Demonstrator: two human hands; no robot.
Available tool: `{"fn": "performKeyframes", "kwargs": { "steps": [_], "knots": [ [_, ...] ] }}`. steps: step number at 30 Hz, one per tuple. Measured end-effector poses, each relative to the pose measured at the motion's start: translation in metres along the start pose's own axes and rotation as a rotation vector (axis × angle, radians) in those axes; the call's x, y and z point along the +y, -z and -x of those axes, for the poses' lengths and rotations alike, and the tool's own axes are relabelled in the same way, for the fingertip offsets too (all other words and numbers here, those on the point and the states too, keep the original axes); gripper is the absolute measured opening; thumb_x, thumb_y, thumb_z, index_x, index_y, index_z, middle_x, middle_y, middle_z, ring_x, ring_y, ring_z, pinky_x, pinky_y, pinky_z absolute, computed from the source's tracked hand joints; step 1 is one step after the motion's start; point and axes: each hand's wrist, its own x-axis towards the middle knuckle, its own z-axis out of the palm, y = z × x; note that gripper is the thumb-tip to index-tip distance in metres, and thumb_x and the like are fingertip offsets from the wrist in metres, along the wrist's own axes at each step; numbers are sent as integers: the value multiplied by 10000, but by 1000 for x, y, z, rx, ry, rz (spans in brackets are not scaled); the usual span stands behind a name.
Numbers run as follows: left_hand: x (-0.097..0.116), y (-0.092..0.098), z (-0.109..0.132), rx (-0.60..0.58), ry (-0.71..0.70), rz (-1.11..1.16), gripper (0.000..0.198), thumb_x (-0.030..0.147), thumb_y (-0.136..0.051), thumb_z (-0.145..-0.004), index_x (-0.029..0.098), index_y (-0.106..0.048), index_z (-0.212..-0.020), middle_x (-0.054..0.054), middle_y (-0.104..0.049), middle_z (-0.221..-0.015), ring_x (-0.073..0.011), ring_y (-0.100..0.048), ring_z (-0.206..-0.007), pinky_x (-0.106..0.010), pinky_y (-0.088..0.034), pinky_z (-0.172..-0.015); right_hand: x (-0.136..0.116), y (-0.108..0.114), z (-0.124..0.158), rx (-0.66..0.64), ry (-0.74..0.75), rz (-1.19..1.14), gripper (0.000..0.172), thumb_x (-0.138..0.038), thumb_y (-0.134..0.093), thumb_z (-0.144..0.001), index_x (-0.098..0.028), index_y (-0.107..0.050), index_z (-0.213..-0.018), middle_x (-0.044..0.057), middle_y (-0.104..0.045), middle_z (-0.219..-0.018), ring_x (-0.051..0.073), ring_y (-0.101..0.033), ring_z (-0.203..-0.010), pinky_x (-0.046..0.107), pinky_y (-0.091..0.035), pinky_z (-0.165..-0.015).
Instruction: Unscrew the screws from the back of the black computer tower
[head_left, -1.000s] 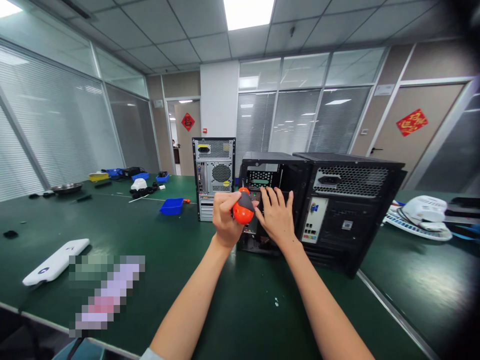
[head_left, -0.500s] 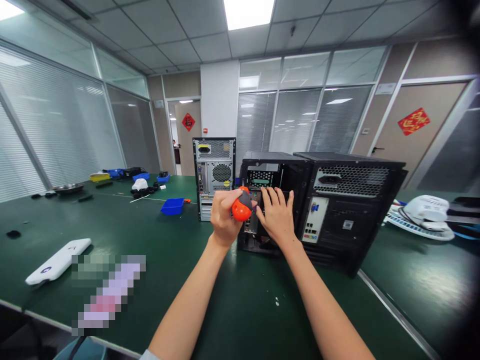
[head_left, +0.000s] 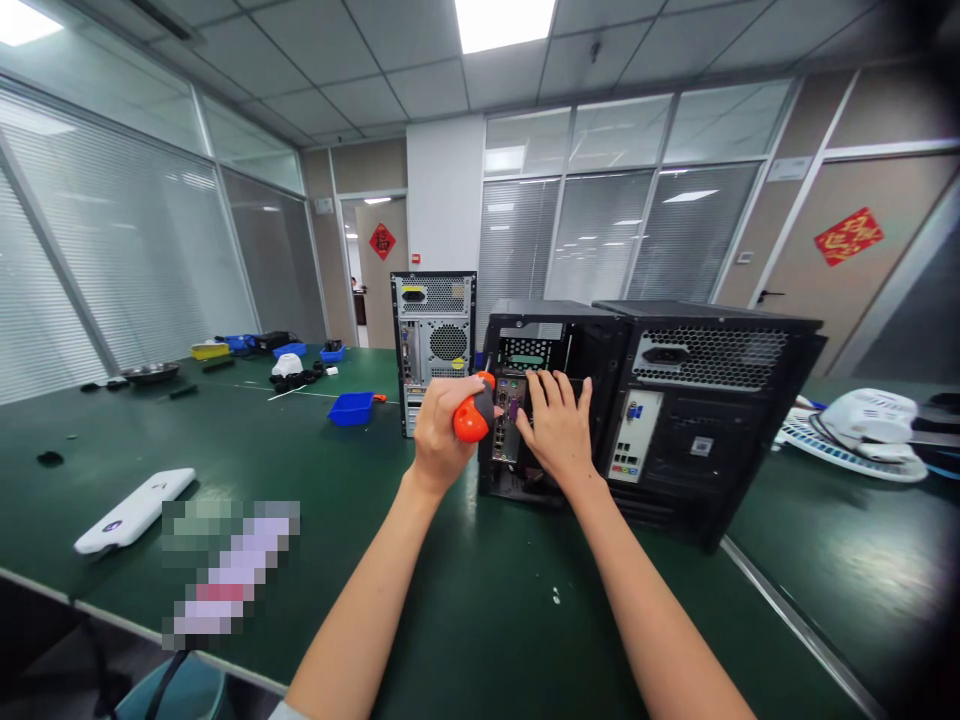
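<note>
My left hand (head_left: 437, 432) is closed round an orange and dark grey screwdriver (head_left: 472, 418), whose thin shaft points away toward the left edge of the middle computer case (head_left: 555, 312). That black case stands with its back facing me; a port panel (head_left: 508, 425) shows between my hands. My right hand (head_left: 559, 425) lies with fingers spread against the back of the case, right of the ports, holding nothing. The exact spot that the screwdriver tip touches cannot be made out.
A slimmer computer case (head_left: 448, 345) stands left, a larger black one (head_left: 701, 440) right. On the green table (head_left: 465, 620) are a blue tray (head_left: 351, 408), a white device (head_left: 136, 510) and a blurred purple item (head_left: 244, 560). A white fan (head_left: 870, 425) lies far right.
My left hand and the screwdriver have shifted slightly left and tilted, uncovering more of the port panel. My right hand stays spread against the case. The whole view has moved a little.
</note>
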Motion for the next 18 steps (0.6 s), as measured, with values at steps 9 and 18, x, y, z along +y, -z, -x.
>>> {"fn": "performKeyframes", "kwargs": {
  "steps": [9, 18],
  "knots": [
    [-5, 6, -6, -123, -47, 72, 332, 182, -629, -802, 193, -513, -1113, -55, -639, -964, -150, -611, -889, -307, -538, -766, -1, 0, -1, -10, -7, 10, 493, -265, -394, -888, -87, -406, -1347, 147, -504, -1320, 315, -376, -1244, 577, -127, -1090],
    [-10, 13, -23, -252, -184, 89, 284, 57, -520, -822, 153, -510, -1090, -81, -645, -960, -145, -597, -877, -300, -535, -764, 1, -2, -1, 11, -1, 11, 501, -271, -417, -869, -92, -415, -1337, 144, -516, -1308, 316, -391, -1231, 584, -139, -1086]
  ]
}}
